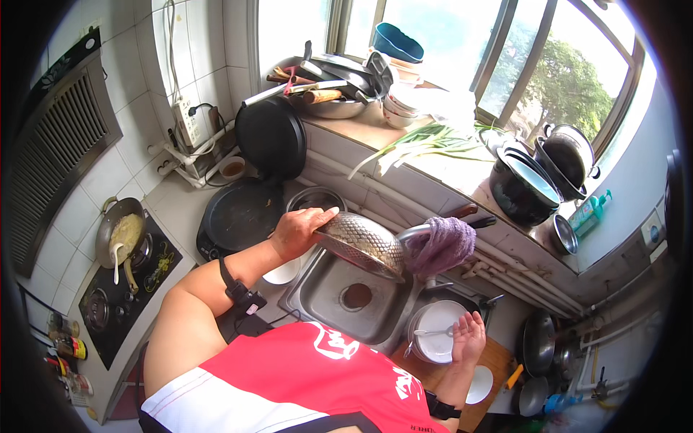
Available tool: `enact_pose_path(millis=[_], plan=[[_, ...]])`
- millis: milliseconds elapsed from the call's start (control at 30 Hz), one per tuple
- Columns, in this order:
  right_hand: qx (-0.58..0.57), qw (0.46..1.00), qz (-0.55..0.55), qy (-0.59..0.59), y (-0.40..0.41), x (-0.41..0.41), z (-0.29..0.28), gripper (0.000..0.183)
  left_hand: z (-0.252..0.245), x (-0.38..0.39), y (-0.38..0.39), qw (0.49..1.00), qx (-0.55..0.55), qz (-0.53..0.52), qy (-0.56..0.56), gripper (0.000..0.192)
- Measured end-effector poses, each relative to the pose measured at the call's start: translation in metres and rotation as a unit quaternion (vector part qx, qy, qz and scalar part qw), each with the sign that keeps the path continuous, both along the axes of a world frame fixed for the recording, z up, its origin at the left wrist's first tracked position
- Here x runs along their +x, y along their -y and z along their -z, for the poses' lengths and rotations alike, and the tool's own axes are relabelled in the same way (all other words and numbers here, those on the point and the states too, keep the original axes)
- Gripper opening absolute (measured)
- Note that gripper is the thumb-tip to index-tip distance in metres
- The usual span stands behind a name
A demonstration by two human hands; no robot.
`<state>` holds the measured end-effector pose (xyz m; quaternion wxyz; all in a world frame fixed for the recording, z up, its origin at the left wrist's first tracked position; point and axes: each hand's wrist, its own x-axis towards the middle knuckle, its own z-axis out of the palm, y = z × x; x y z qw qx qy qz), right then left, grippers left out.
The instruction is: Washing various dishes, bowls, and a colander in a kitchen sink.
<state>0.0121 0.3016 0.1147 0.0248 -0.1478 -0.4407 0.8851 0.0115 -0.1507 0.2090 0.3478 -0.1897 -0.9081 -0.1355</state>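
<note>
My left hand (300,231) grips the rim of a metal pan (364,242) with a dimpled, scale-patterned outer wall. The pan is tilted on edge above the stainless steel sink (308,303), and its inside faces away from view. Close to the pan's right side is the curved faucet (414,231), with a purple cloth (444,246) draped over it. My right hand (469,336) is held palm up with nothing in it. Beside its fingers is a stack of white plates (436,346) with metal spoons (430,332) on top.
A wok (120,230) with food and a white spoon stands on the gas stove (127,295). Behind my left hand lies an opened electric griddle (243,214). Scallions (422,143), bowls (401,105) and pots (522,189) line the windowsill. A wooden board (492,360) lies at right.
</note>
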Motion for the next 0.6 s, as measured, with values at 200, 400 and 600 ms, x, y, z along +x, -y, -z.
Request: enact_pose_path(millis=[200,400,600], plan=[[0.075,0.996,-0.024,-0.047,0.013,-0.016,-0.038,0.032,-0.018,-0.018,0.007,0.997,0.066,0.044,-0.021,0.051],[0.175,0.969,-0.128,-0.117,0.036,-0.046,-0.09,0.038,-0.029,-0.028,0.011,0.994,0.068,0.061,-0.063,0.045],[0.347,0.849,-0.31,-0.251,0.063,-0.068,-0.148,0.053,-0.051,-0.035,0.0,0.985,0.142,0.098,-0.014,0.041]])
